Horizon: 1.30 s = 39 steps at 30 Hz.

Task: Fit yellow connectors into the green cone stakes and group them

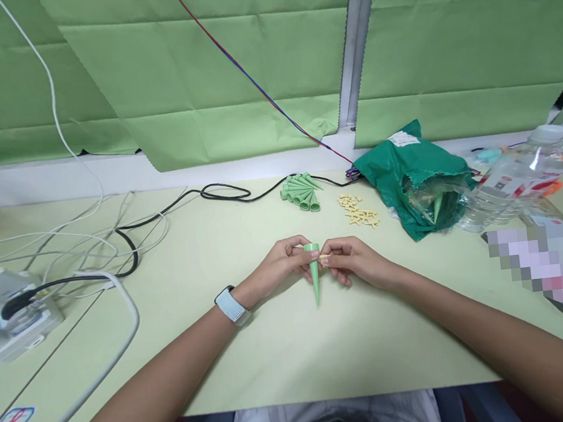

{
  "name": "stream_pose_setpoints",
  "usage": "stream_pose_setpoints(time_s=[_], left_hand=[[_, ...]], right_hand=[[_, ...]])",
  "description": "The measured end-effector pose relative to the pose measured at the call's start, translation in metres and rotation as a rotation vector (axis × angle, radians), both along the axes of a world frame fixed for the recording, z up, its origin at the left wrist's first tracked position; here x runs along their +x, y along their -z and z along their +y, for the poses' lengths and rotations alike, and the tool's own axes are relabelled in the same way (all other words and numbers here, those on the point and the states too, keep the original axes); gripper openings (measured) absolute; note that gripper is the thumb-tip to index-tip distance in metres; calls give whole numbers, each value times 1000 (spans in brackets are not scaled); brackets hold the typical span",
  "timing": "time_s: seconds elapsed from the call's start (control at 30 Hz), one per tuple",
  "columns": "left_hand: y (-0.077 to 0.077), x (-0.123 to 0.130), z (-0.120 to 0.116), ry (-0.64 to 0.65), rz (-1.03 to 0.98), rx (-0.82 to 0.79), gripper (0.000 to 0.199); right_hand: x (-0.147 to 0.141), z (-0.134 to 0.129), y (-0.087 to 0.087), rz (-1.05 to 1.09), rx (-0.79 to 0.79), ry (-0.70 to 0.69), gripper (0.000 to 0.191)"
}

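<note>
My left hand (290, 258) is closed around the upper part of a green plastic cone (316, 281), its wide end up and its tip pointing down toward me. Right beside the cone's upper side, my right hand (351, 259) pinches a small yellow piece (324, 260); whether that piece touches the cone I cannot tell. Farther back on the table lies a cluster of similar green cones (300, 192). To the right of them is a loose pile of small yellow pieces (361, 213).
A torn green plastic bag (393, 179) with a cone inside lies at the back right, near clear water bottles (514, 176). A blurred flat item (554, 269) lies at right. Cables and a white power adapter (16, 319) occupy the left of the table (258, 368).
</note>
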<state>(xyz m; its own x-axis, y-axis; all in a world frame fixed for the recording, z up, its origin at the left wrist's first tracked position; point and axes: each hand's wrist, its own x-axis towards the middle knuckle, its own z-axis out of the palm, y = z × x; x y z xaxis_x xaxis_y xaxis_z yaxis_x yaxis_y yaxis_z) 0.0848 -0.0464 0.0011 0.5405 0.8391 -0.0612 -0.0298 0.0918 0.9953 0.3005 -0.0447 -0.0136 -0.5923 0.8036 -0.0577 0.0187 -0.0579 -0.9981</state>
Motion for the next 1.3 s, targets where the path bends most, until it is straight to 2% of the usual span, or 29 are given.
stream_pose_setpoints(time_s=[0.17,0.23,0.5,0.67,0.73,0.87,0.93,1.0,1.1,1.17,1.23,1.3], left_hand=[[-1,0,0,-8,-31,-77,30],[-1,1,0,-7,-42,-75,29],[-1,4,-3,-12,50,125,31],[-1,2,-3,-9,91,174,32],[-1,1,-2,-7,81,153,32],[-1,1,0,6,-12,43,29],[-1,1,1,15,-49,14,28],[-2,2,0,-4,-33,51,28],[-3,4,-2,-64,13,145,31],[-3,4,-3,-72,20,146,32],[-2,3,-2,-78,-7,95,29],[-3,-3,3,-124,-56,32,28]], right_hand=[[-2,-6,-3,-60,198,67,24],[-3,-6,-4,-72,219,82,23],[0,4,1,56,-141,20,21],[1,3,-1,118,-318,-31,23],[1,1,-4,93,-280,-26,25],[1,-4,-9,-57,113,60,24],[1,-5,-9,-82,223,91,23],[0,-4,-7,-42,152,90,24],[-2,0,-3,54,-91,64,26],[-2,1,-2,77,-174,57,27],[0,0,-2,23,-96,71,26],[4,-1,-4,-88,103,112,26]])
